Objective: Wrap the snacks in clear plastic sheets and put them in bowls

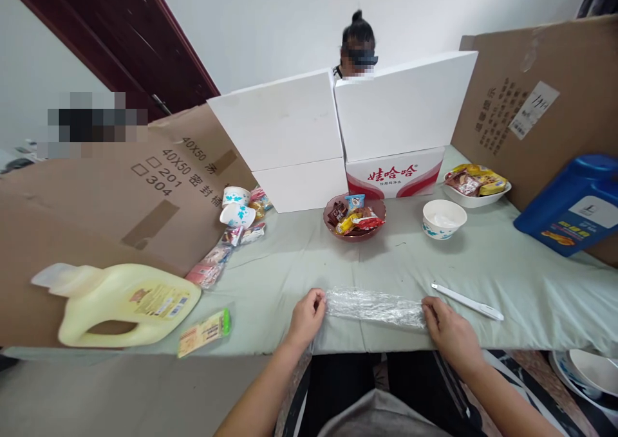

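Note:
A long crinkled strip of clear plastic wrap [374, 307] lies stretched between my hands, just above or on the cloth near the table's front edge. My left hand [308, 318] pinches its left end between thumb and fingers. At the right end, my right hand [449, 329] grips the film with its fingers closed. Just beyond the right hand rests a white slim utility knife [467, 301], slanting across the cloth. Farther back stand a pink glass bowl [355, 234] of wrapped snacks and a white paper bowl [443, 221] with a blue leaf pattern.
A yellow detergent jug [120, 302] and a small green-topped packet [205, 333] lie at left. Snack packets [207, 266] and paper cups [237, 215] line the left cardboard. At right are a snack dish [476, 199] and a blue bottle [574, 205]. White boxes [290, 121] wall the back; a person sits behind.

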`<action>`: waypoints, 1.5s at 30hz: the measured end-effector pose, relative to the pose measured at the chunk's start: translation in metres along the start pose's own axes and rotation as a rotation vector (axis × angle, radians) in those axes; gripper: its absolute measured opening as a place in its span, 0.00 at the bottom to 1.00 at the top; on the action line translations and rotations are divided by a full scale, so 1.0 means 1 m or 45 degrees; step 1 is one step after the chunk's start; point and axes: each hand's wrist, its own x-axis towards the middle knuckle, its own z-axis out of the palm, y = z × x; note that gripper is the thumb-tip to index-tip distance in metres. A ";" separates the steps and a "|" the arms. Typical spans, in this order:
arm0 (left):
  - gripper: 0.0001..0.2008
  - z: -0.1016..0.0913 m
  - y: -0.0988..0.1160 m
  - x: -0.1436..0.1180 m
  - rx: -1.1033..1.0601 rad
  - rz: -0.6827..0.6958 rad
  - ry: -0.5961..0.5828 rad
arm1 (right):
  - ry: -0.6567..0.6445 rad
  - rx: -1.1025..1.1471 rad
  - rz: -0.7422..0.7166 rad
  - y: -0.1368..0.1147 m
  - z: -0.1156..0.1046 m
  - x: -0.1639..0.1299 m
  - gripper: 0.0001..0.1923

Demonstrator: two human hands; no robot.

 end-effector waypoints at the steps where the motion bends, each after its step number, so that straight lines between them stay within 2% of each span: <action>1: 0.08 0.004 0.001 0.001 0.079 0.007 0.023 | -0.008 -0.090 0.007 0.000 0.003 0.002 0.15; 5: 0.09 0.015 0.005 0.005 0.412 0.061 0.073 | -0.061 -0.355 0.010 0.000 0.011 0.003 0.14; 9: 0.10 0.020 0.007 0.010 0.632 0.036 0.057 | 0.026 -0.392 -0.059 0.001 0.010 0.002 0.13; 12: 0.11 0.019 0.016 0.010 0.617 0.115 0.159 | 0.113 -0.300 -0.145 -0.002 0.002 0.003 0.13; 14: 0.10 0.018 0.027 0.007 0.540 0.249 0.254 | 0.155 -0.231 -0.160 -0.005 -0.004 0.004 0.13; 16: 0.11 0.021 0.040 0.003 0.441 0.396 0.266 | 0.182 -0.197 -0.151 -0.007 -0.007 0.004 0.13; 18: 0.12 0.026 0.052 -0.001 0.356 0.533 0.163 | 0.186 -0.204 -0.143 -0.007 -0.007 0.003 0.14; 20: 0.13 0.032 0.058 -0.004 0.349 0.655 -0.018 | 0.156 -0.239 -0.139 -0.004 -0.006 -0.001 0.14; 23: 0.25 0.039 0.058 -0.006 0.446 0.754 -0.296 | 0.062 -0.335 -0.125 0.002 -0.005 -0.007 0.13; 25: 0.31 0.041 0.054 -0.006 0.492 0.750 -0.403 | 0.024 -0.417 -0.089 0.003 -0.008 -0.010 0.13; 27: 0.32 0.041 0.052 -0.006 0.511 0.728 -0.448 | 0.052 -0.458 -0.081 -0.001 -0.011 -0.010 0.14; 28: 0.32 0.041 0.051 -0.007 0.516 0.723 -0.459 | 0.069 -0.451 -0.126 -0.005 -0.012 -0.010 0.15; 30: 0.33 0.042 0.051 -0.007 0.521 0.723 -0.467 | 0.036 -0.398 -0.340 -0.015 -0.010 -0.009 0.20; 33: 0.34 0.040 0.049 -0.007 0.527 0.743 -0.464 | -0.156 -0.335 -0.683 -0.025 0.000 -0.013 0.32; 36: 0.33 0.034 0.036 -0.002 0.562 0.733 -0.459 | -0.238 -0.353 -0.714 -0.022 0.009 -0.021 0.37; 41: 0.32 0.016 0.009 0.006 0.637 0.582 -0.354 | -0.146 -0.434 -0.736 0.008 0.003 -0.039 0.35; 43: 0.28 0.013 0.011 0.003 0.627 0.499 -0.229 | -0.133 -0.395 -0.773 0.019 -0.005 -0.044 0.32; 45: 0.21 0.015 0.024 -0.004 0.532 0.445 -0.093 | -0.123 -0.297 -0.796 0.025 -0.014 -0.046 0.28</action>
